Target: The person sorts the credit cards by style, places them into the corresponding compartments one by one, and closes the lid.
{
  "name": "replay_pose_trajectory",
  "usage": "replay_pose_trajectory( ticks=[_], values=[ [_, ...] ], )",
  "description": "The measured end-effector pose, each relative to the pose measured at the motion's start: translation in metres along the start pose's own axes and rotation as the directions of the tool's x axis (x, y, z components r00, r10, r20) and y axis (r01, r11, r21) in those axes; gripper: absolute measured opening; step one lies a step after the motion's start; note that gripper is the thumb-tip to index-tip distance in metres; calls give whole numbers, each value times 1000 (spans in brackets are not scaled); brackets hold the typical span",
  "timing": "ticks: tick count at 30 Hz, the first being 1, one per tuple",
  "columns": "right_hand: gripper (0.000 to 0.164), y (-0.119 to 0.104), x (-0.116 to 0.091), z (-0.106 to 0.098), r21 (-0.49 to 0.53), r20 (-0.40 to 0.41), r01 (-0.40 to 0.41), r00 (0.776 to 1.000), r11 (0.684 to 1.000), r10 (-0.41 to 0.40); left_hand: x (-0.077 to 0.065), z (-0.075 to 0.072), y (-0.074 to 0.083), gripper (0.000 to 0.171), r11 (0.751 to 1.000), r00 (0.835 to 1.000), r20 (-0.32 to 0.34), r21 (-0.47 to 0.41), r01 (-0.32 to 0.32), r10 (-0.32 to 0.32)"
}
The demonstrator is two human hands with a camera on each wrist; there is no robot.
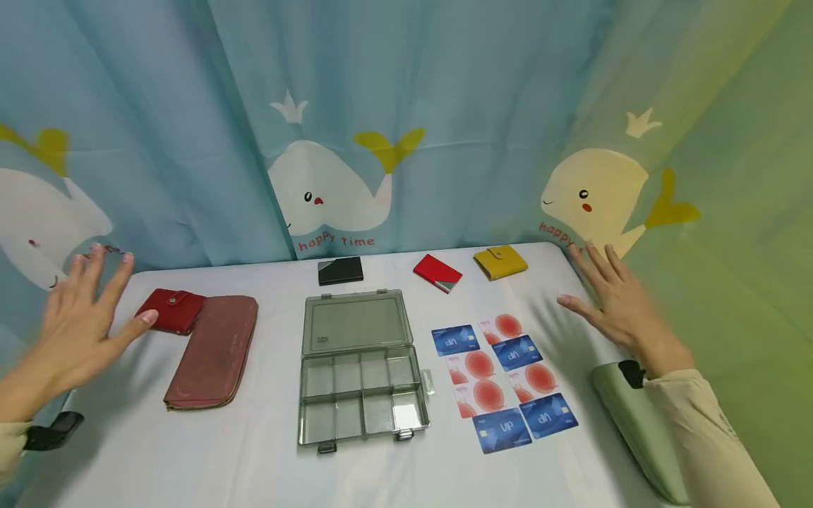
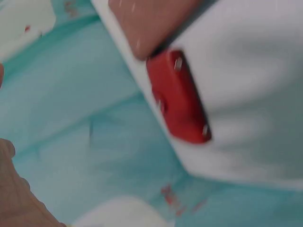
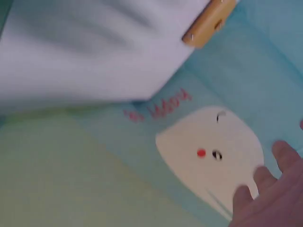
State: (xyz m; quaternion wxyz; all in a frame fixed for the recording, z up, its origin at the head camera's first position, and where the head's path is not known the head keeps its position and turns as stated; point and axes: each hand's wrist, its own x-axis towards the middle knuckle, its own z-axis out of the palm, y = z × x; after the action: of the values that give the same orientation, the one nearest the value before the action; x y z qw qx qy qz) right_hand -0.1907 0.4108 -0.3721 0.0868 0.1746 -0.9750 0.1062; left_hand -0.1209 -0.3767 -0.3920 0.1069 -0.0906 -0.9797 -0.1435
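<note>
Fingers spread, my left hand [image 1: 82, 324] hovers over the table's left side and holds nothing. Nearest to it are a small red wallet [image 1: 173, 310] with a snap tab and a long brownish-pink zip wallet [image 1: 212, 353] touching it. On the right, my right hand [image 1: 625, 310] is raised above the table edge, its fingers also spread and bare. Left of that hand lie several cards, some blue VIP cards [image 1: 502, 430] and some white ones with red circles [image 1: 488, 395]. The left wrist view shows the red wallet [image 2: 177, 99] closer, slightly blurred.
A clear grey compartment box [image 1: 364, 395] lies with its lid open mid-table. Along the back edge are a black card holder [image 1: 341, 271], a red card holder [image 1: 437, 273] and a yellow wallet [image 1: 500, 262]. A green case [image 1: 641, 430] sits at the right edge, partly behind my forearm.
</note>
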Motion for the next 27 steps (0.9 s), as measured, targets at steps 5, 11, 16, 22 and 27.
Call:
replay_pose_trajectory(
  ticks=[5,11,16,22,27],
  values=[
    [91,-27,5,34,176,13,98,995,980,-102,-16,31,39,87,957,994,-60,-268,-109,96],
    [84,-65,14,80,299,147,82,981,951,-131,-40,75,124,89,845,996,52,-534,-35,74],
    [71,-85,28,105,351,187,65,973,934,-137,-57,114,170,97,798,980,181,-601,43,83],
    [58,-98,34,123,340,287,-38,956,940,-65,-72,143,188,113,737,960,266,-666,119,86],
    [49,-102,37,127,315,298,-74,954,946,-24,-74,152,188,117,700,964,253,-703,126,81]
  ],
)
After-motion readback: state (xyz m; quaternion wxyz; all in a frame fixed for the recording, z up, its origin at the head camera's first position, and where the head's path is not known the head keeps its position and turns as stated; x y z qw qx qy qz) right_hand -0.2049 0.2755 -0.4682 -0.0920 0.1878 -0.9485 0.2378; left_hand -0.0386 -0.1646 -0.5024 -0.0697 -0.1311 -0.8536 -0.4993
